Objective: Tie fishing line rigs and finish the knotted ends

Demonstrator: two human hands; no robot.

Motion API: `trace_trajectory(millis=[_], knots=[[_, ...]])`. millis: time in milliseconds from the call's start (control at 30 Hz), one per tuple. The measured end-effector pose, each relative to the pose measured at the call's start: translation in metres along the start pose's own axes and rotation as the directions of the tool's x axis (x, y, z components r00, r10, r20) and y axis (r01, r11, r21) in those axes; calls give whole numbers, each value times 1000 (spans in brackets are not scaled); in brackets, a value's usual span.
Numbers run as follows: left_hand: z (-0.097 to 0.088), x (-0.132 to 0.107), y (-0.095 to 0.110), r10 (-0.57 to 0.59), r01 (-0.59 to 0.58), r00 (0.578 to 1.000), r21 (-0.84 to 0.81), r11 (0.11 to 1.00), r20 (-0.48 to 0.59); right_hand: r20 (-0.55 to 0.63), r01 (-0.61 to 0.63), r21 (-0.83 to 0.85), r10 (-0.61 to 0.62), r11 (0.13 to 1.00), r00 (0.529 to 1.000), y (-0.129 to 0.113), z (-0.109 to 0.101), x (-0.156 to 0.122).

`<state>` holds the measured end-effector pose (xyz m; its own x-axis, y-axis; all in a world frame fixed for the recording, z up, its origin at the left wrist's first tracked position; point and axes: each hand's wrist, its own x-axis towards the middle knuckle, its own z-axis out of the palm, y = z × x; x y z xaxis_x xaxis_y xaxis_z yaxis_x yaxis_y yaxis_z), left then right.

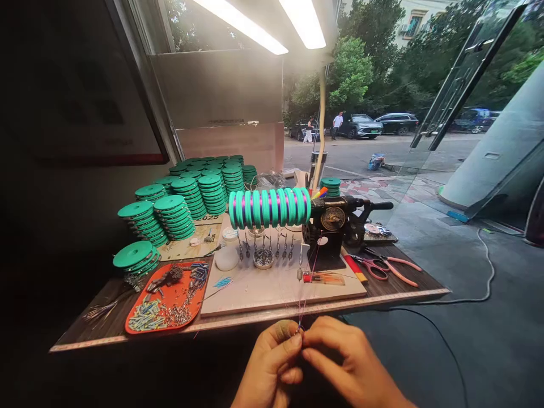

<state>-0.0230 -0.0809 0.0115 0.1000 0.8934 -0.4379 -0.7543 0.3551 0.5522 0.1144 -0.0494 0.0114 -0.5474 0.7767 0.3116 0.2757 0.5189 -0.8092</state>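
Note:
My left hand point(272, 362) and my right hand point(344, 362) meet below the table's front edge, both pinched together on a tiny item on a thin pink fishing line point(302, 309). The line runs up to a row of green spools point(270, 208) mounted sideways on a black winding machine point(335, 226). What the fingertips pinch is too small to name. Several small weights or hooks point(266, 246) hang under the spool row.
Stacks of green spools point(187, 192) fill the table's back left. An orange tray point(168, 297) of small parts lies front left, beside a white board point(280, 286). Red-handled scissors point(385, 266) lie to the right. A lamp glows above; a cable crosses the floor.

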Motion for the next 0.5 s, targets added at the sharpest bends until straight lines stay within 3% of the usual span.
trace_trajectory(millis=[67, 267, 500], knots=[[2, -1, 0, 19, -19, 1000, -16, 1000, -1, -54, 6, 32, -5, 999, 999, 3, 13, -6], [6, -4, -2, 85, -85, 996, -14, 996, 0, -259, -69, 230, 129, 971, 957, 0, 35, -9], [0, -3, -2, 116, -113, 992, 64, 992, -41, -257, -122, 279, 196, 953, 946, 5, 36, -6]])
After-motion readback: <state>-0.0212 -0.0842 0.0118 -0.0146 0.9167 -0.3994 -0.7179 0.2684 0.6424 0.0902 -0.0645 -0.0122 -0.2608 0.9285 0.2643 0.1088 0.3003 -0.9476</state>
